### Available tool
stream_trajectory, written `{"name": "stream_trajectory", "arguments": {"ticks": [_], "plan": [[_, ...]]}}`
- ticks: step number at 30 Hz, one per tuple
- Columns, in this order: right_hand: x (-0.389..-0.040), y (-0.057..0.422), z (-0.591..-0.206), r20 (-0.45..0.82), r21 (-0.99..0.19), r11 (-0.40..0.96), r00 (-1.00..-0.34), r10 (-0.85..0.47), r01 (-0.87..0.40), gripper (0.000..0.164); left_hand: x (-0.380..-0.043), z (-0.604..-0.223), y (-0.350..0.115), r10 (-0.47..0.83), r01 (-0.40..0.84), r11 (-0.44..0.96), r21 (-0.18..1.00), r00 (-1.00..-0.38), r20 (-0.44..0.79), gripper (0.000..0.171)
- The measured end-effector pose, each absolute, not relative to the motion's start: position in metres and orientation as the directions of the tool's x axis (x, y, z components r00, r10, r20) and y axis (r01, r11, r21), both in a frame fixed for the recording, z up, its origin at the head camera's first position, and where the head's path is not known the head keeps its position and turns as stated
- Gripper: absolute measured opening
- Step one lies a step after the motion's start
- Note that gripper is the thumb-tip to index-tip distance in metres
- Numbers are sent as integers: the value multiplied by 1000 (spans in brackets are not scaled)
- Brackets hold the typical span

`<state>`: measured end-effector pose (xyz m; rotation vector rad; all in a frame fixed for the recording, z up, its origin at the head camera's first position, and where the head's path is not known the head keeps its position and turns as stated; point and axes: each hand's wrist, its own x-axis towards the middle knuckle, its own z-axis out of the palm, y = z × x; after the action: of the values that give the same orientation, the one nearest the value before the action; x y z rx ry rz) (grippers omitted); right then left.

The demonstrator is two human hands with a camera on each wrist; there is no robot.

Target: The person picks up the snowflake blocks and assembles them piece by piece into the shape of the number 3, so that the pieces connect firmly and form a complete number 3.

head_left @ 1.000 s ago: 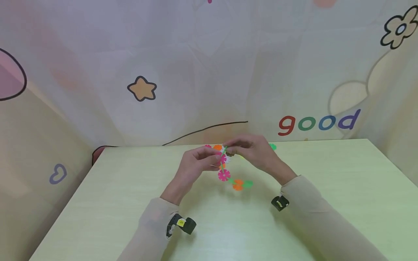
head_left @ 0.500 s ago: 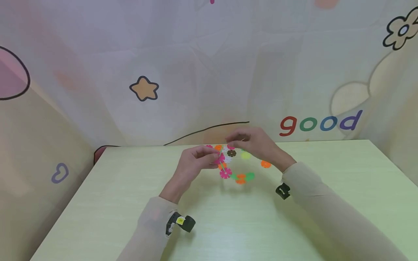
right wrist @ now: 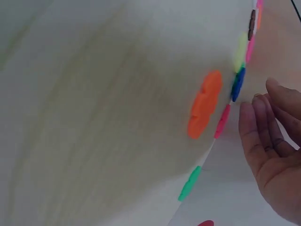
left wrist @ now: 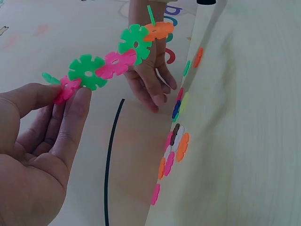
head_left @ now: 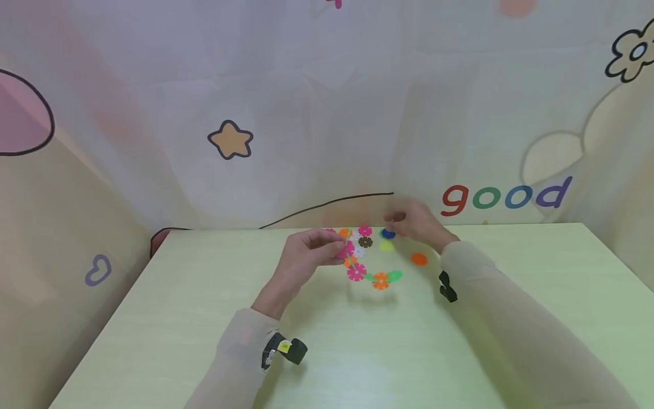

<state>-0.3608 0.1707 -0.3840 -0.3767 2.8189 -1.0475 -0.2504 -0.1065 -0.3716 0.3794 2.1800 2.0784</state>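
My left hand (head_left: 309, 253) pinches the pink end piece of a chain of snowflake discs (left wrist: 89, 73) between thumb and fingers. In the left wrist view the chain runs up and right in green, pink and orange notched discs, slotted into one another. It hangs above the table in front of the left hand. My right hand (head_left: 416, 224) hovers over the table's far edge, fingers loosely bent and holding nothing visible. Close to its fingertips in the right wrist view lie a blue disc (right wrist: 238, 84) and a pink disc (right wrist: 222, 121).
More loose discs lie along the far edge, including a brown one (head_left: 365, 242) and a yellow one (head_left: 386, 246). An orange disc (head_left: 419, 259) lies nearer. Behind the pale table (head_left: 352, 363) hangs a printed cloth backdrop (head_left: 306, 113).
My right hand has left the chain and moved right, to above the loose discs at the far edge. The left hand keeps its pinch on the chain, almost in place.
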Motion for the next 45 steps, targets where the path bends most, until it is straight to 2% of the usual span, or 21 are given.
{"name": "stream_trajectory", "arguments": {"ticks": [9,16,21,24,31,39,45], "plan": [[-367,169,-395,-57,-565,806,-966,-252,-177,25,-248,-370,-105,246,116,46,992,-964,101,19],[-365,170,-397,-62,-558,816,-974,-218,-147,22,-249,-372,-107,245,118,54,992,-964,102,18],[-358,173,-392,-79,-611,783,-975,-208,-117,20,-249,-373,-107,236,116,60,991,-967,99,17],[-347,173,-386,-71,-684,721,-973,-218,-112,19,-249,-372,-106,229,118,65,991,-968,100,18],[-311,165,-366,48,-841,516,-972,-229,-163,21,-248,-370,-104,221,112,84,990,-971,91,17],[-281,156,-357,167,-936,269,-960,-226,-226,26,-247,-372,-102,232,132,61,989,-966,115,17],[-268,150,-352,203,-950,196,-958,-202,-243,29,-247,-373,-101,256,150,50,987,-958,132,15]]}}
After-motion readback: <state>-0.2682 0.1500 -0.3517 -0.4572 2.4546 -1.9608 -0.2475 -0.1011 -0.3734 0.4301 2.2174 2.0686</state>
